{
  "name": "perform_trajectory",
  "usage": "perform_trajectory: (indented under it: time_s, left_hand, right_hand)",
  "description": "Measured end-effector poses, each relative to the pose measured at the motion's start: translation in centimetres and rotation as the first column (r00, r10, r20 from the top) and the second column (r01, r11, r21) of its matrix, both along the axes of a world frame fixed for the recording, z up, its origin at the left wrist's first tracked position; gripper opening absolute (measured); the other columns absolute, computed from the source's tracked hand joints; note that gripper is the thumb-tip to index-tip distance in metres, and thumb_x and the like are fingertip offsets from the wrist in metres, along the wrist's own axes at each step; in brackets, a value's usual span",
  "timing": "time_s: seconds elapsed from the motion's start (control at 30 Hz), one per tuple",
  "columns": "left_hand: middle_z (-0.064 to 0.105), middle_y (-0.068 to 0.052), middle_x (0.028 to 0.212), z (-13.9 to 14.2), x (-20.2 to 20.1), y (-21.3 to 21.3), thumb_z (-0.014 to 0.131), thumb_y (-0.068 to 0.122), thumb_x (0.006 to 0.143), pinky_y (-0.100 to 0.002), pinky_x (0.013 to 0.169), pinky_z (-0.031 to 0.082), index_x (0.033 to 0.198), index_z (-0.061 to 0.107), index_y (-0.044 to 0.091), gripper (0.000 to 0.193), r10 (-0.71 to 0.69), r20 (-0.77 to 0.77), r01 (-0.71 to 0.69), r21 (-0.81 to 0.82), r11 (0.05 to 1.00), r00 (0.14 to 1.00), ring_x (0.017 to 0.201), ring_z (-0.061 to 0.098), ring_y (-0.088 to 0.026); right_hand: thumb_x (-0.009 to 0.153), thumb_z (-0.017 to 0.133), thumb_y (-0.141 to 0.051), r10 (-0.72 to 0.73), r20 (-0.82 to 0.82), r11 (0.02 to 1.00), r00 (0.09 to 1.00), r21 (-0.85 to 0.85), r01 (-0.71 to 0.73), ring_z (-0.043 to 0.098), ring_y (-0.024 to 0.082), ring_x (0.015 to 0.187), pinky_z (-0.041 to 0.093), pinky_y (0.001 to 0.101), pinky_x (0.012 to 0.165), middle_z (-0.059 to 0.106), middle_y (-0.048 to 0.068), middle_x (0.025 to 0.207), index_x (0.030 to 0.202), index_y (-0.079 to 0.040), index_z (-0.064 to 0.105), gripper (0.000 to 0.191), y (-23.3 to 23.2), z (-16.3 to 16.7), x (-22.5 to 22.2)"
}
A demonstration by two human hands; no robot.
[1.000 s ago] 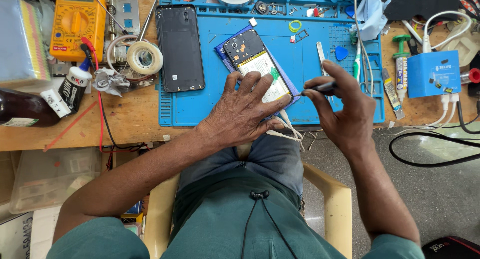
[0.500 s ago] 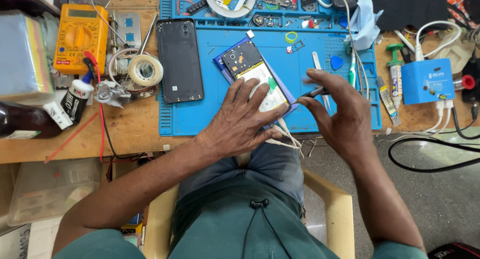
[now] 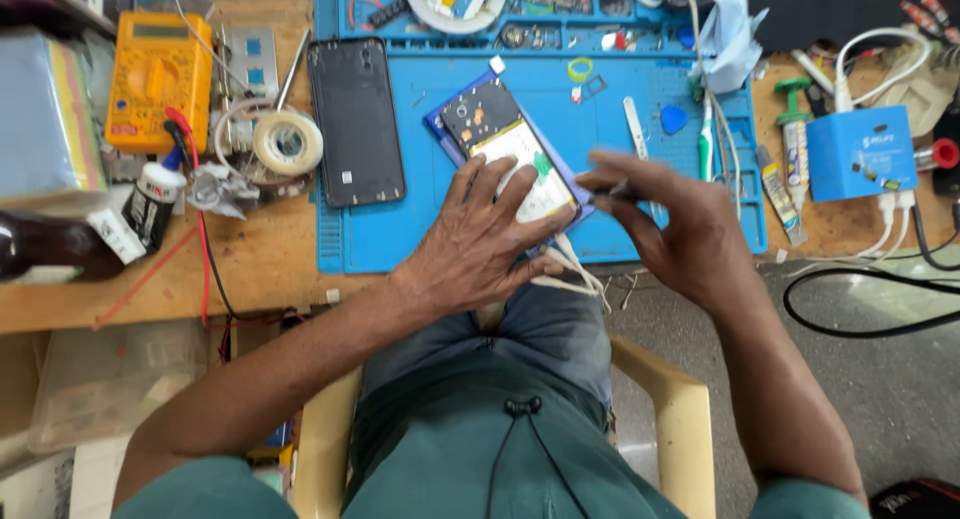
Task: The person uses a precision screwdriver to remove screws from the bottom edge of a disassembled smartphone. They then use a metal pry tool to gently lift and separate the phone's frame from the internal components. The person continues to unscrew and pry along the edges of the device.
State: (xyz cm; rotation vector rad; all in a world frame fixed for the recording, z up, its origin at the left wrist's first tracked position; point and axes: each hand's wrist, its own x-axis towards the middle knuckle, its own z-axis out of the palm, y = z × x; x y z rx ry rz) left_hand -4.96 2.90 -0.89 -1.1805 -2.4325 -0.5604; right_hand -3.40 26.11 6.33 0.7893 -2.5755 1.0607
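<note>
An opened smartphone (image 3: 495,139) with its insides showing lies tilted on a blue work mat (image 3: 440,229). My left hand (image 3: 480,244) presses flat on the phone's lower half, fingers spread. My right hand (image 3: 670,229) hovers just right of the phone, fingertips pinched on a small dark tool (image 3: 622,190) near the phone's right edge. A black phone back cover (image 3: 355,121) lies on the mat to the left.
A yellow multimeter (image 3: 160,79), tape roll (image 3: 287,142), glue bottle (image 3: 150,201) and red wire sit at the left on the wooden bench. A blue box (image 3: 860,151) with cables stands at the right. A metal spudger (image 3: 632,129), picks and a parts tray (image 3: 480,19) lie behind.
My right hand has moved left and a little lower, bringing the small tool closer to the phone's edge. My left hand stays pressed on the phone.
</note>
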Motion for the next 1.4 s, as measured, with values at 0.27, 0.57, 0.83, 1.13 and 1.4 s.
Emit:
perform_trajectory:
  time_s: [0.27,0.57,0.83,1.13,1.4]
  left_hand:
    - [0.046,-0.021,0.141,-0.4,0.1,-0.1,0.061,0.063,0.098,-0.064,0.118,0.027,0.149,0.056,0.028,0.062,-0.020,0.040,0.019,0.005,1.000,0.999,0.138,0.040,-0.043]
    - [0.046,-0.022,0.140,-0.2,0.0,-0.2,0.061,0.064,0.098,-0.064,0.117,0.028,0.149,0.055,0.028,0.063,-0.026,0.030,0.027,-0.021,0.999,0.999,0.137,0.041,-0.043]
    - [0.046,-0.022,0.138,0.0,-0.3,-0.2,0.064,0.062,0.096,-0.064,0.115,0.028,0.149,0.054,0.027,0.064,-0.029,0.010,0.029,-0.013,0.999,1.000,0.136,0.040,-0.043]
    - [0.047,-0.021,0.140,0.2,0.0,-0.2,0.064,0.059,0.098,-0.064,0.118,0.027,0.150,0.053,0.028,0.062,-0.021,0.025,0.021,-0.008,1.000,0.999,0.137,0.041,-0.043]
    - [0.046,-0.021,0.141,-0.3,-0.2,-0.3,0.066,0.058,0.096,-0.064,0.118,0.029,0.151,0.053,0.027,0.065,-0.062,0.003,0.062,0.028,0.998,0.998,0.137,0.041,-0.043]
  right_hand:
    - [0.093,0.086,-0.008,-0.176,-0.052,0.984,0.983,0.015,0.177,0.076,0.020,0.100,0.064,0.0334,0.084,0.075,0.012,0.113,0.141,-0.009,0.057,0.056,-0.4,0.1,0.0]
    - [0.089,0.082,-0.004,-0.125,-0.046,0.992,0.991,-0.016,0.125,0.075,0.024,0.096,0.062,0.0357,0.083,0.075,0.014,0.110,0.138,-0.008,0.054,0.056,-0.4,0.4,-0.1]
    - [0.097,0.082,-0.006,-0.110,-0.068,0.992,0.992,0.047,0.114,0.078,0.024,0.106,0.065,0.0348,0.088,0.077,0.013,0.114,0.147,-0.012,0.052,0.058,1.1,-0.9,-0.1]
    - [0.096,0.080,-0.003,-0.132,0.003,0.991,0.991,0.028,0.132,0.078,0.022,0.103,0.065,0.0344,0.088,0.078,0.013,0.108,0.143,-0.010,0.052,0.056,0.1,-0.1,0.1]
    - [0.102,0.076,0.002,-0.154,0.065,0.986,0.986,-0.048,0.157,0.079,0.022,0.108,0.067,0.0325,0.087,0.078,0.012,0.111,0.146,-0.010,0.050,0.052,0.3,-0.4,0.4]
